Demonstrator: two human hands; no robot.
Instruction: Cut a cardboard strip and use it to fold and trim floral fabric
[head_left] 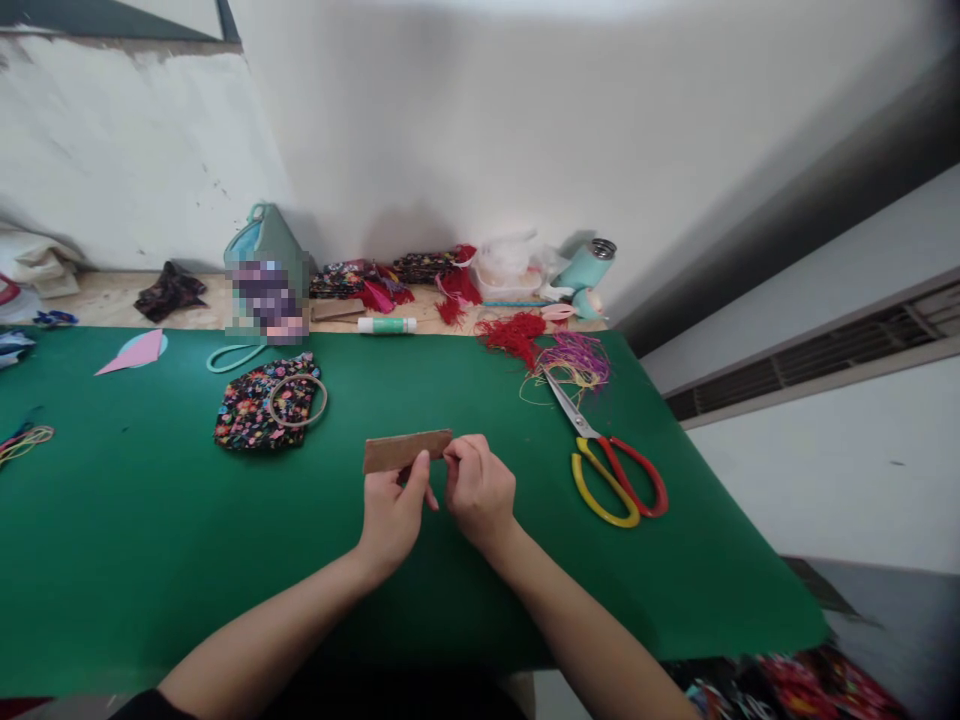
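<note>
My left hand [394,515] is closed on a small brown rectangle of cardboard [397,453], thumb in front and fingers behind, holding it above the green table mat. At the cardboard's right end, my right hand [480,490] is curled in a pinch. Whatever lies between its fingertips is hidden or too small to make out. To the right rest large scissors [592,435] with one yellow and one red handle, blades pointing away. A dark floral cloth piece [259,405] lies left of my hands, with a thin round hoop [325,400] on top.
Red threads [514,335] and purple and yellow threads [577,360] are heaped near the back right of the green mat [225,560]. Along the wall stand a glue stick [386,326], a teal pouch [281,235], a plastic tub [510,280] and a turquoise bottle [589,265].
</note>
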